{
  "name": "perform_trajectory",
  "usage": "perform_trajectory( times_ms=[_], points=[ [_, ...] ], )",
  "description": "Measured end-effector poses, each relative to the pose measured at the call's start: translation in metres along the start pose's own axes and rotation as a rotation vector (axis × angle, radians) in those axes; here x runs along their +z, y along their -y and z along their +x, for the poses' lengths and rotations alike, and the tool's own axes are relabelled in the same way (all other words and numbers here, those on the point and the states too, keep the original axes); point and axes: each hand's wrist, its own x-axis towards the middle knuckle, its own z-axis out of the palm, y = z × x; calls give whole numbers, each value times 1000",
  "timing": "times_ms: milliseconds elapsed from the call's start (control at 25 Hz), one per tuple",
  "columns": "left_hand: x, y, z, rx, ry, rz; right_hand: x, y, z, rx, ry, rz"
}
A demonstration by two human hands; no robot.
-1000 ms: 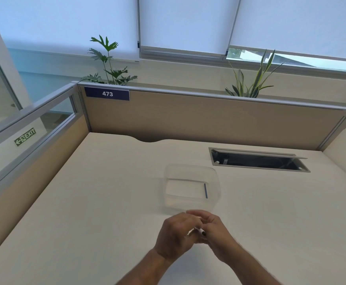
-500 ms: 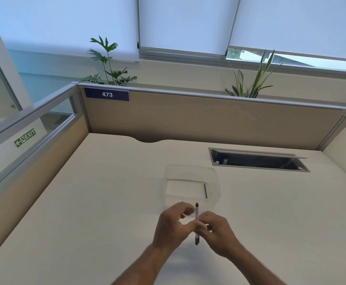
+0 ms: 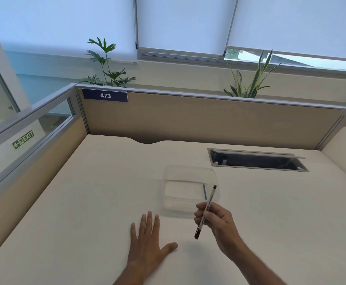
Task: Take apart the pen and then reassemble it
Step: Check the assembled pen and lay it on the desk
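Observation:
A slim white pen (image 3: 209, 202) with black ends stands nearly upright in my right hand (image 3: 217, 221), gripped around its middle, its top leaning over the near right corner of a clear plastic container (image 3: 188, 171). Inside that container a thin dark blue piece (image 3: 205, 191) lies along the right wall. My left hand (image 3: 147, 239) rests flat on the desk with fingers spread, to the left of the pen and holding nothing.
The beige desk (image 3: 86, 202) is bounded by partition walls at the back and left. An open cable slot (image 3: 258, 161) sits at the back right. A rounded desk extension (image 3: 344, 145) rises at the far right.
Both hands were together on the pen. My left hand has let go and dropped flat onto the desk, while my right hand carried the pen to the right, beside the container.

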Motion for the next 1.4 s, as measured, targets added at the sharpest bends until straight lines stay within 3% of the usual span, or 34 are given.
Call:
perform_trajectory(
  times_ms=[120, 440, 760, 1400],
  points=[
    [2, 3, 0, 26, 11, 27, -1, 3, 4, -5, 49, 94],
    [4, 2, 4, 46, 55, 50, 6, 21, 6, 177, -25, 385],
    [2, 3, 4, 24, 91, 56, 7, 29, 1, 308, -185, 333],
    [1, 2, 2, 13, 27, 38, 5, 29, 0, 266, -111, 342]
  ],
)
